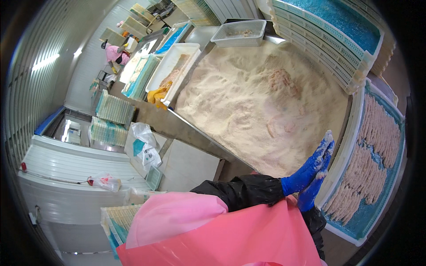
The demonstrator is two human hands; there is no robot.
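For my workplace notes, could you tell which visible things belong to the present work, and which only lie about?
In use, it seems:
left hand
right hand
pale powder
pinkish lump
rows of pinkish strips

Apparently lying about:
white plastic bag
small green basket

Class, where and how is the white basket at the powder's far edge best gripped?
Probably by its rim at both short ends, coming from above, over the powder: the basket stands upright and open-topped, while the tray stack crowds its right end.
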